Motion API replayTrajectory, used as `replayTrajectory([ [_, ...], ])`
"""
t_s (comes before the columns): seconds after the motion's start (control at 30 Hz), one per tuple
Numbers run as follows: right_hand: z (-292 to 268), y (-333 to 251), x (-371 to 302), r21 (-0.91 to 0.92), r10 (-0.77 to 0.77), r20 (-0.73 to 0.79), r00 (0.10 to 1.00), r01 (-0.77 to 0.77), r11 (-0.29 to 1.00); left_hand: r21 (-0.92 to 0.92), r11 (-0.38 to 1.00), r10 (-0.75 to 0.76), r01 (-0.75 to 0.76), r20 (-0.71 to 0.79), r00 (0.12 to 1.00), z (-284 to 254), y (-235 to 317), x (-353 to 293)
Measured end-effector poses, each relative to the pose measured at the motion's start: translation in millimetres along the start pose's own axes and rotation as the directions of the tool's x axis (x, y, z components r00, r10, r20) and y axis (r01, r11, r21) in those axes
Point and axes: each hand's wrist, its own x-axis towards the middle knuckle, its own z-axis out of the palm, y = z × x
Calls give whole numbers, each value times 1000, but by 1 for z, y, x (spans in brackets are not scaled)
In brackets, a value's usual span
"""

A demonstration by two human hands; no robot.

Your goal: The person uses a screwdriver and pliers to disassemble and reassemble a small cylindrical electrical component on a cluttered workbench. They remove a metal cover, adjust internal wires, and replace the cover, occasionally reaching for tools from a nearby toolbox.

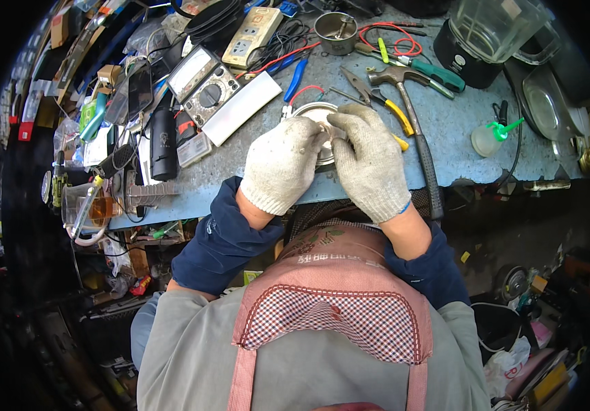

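Observation:
Both my hands wear off-white knit gloves and meet near the bench's front edge. Between and beneath them lies a round, silver-rimmed metal part (317, 108), with red and white wires beside its far left edge. The fingers of my left hand (280, 164) are pinched together over its middle. My right hand (370, 161) faces it, with thumb and fingers curled in close to the left fingertips. Whatever small piece they grip is hidden by the gloves. Just right of my right hand are yellow-handled pliers (399, 118) and a claw hammer (415, 130).
Left of my hands lie a white box (243, 108), an analog multimeter (206, 89) and a black bottle (163, 144). Beyond are a metal cup (336, 33), a green-handled screwdriver (439, 74) and red leads. A green-spouted oil bottle (488, 139) and blender jug (497, 27) stand right.

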Motion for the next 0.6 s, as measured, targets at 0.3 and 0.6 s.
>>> replayTrajectory([
  [0.3, -2, -24, -9, -286, 53, 140, 989, -11, 958, -67, 995, -73, 78, 73, 995, -5, -9, 10],
  [0.6, -1, -3, -11, -254, -48, 109, 993, 75, 964, -406, 827, -303, 389, 263, 916, -11, -29, 35],
])
